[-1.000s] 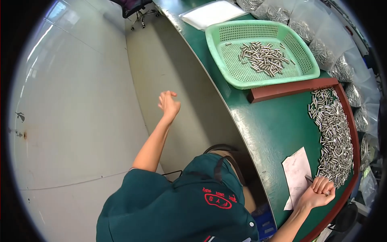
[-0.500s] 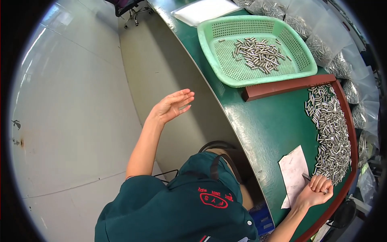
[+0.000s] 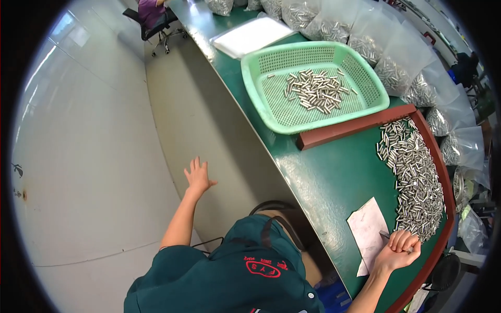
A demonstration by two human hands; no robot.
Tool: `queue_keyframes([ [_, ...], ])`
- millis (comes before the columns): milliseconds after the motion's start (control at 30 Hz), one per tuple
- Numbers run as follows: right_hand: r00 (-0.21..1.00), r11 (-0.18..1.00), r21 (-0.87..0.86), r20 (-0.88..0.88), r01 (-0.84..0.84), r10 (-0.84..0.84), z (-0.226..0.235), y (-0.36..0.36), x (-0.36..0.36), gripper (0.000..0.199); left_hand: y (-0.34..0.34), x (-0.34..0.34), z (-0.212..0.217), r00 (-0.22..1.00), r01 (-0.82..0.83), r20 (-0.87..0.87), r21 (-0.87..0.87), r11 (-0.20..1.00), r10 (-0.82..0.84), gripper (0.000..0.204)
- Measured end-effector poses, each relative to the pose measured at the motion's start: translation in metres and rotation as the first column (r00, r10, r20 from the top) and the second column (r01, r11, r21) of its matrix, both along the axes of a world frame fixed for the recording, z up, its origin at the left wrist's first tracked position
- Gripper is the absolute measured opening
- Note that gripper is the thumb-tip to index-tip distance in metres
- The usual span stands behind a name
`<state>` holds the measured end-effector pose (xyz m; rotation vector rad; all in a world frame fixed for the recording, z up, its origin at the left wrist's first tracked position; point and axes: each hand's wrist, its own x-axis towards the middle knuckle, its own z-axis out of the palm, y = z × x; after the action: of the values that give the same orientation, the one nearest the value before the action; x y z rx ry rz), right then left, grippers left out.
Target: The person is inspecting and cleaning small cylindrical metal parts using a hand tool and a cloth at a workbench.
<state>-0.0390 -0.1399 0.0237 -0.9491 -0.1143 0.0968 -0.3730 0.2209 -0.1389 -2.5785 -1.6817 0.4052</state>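
My left hand (image 3: 198, 175) is stretched out to the left of the green table (image 3: 323, 177), over the pale floor, fingers spread and holding nothing. My right hand (image 3: 400, 249) rests on the table near its front edge, fingers curled. A thin dark stick (image 3: 384, 236) pokes out of it onto a white paper slip (image 3: 367, 229). Just beyond that hand lies a long heap of small metal pins (image 3: 415, 177), touching my knuckles.
A green plastic basket (image 3: 261, 88) holding several metal pins stands further back, behind a brown wooden bar (image 3: 355, 127). Clear bags of pins (image 3: 396, 62) line the far right edge. A white tray (image 3: 250, 36) and an office chair (image 3: 156, 21) are at the back.
My left hand has dropped nearer to my body and turned from palm-up to fingers spread. My right hand has stayed by the paper slip. The view has shifted slightly.
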Motion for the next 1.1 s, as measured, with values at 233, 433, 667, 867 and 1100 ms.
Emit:
queue_keyframes([
  [233,0.983,0.995,-0.012,0.153,-0.102,0.103,-0.006,-0.01,-0.004,0.038,0.001,0.037,0.068,0.957,0.29,0.166,-0.491,0.821,-0.239,0.049],
  [433,0.961,0.989,-0.119,0.249,-0.092,0.119,-0.009,-0.012,-0.003,0.039,-0.054,0.144,0.182,0.708,0.701,0.51,-0.592,0.397,-0.489,0.033],
  [667,0.986,0.991,-0.122,0.147,-0.055,0.073,-0.007,-0.008,0.0,0.035,-0.119,0.23,0.21,0.107,0.994,0.822,-0.079,0.075,-0.559,0.021],
  [867,0.982,0.982,-0.182,0.168,-0.05,0.081,-0.01,-0.013,0.003,0.034,-0.151,0.306,0.201,-0.047,0.977,0.683,0.182,0.107,-0.729,0.009],
  [1100,0.983,0.976,-0.218,0.172,-0.029,0.068,-0.014,-0.017,-0.002,0.035,-0.174,0.365,0.179,-0.102,0.981,0.729,0.187,0.053,-0.677,0.011],
])
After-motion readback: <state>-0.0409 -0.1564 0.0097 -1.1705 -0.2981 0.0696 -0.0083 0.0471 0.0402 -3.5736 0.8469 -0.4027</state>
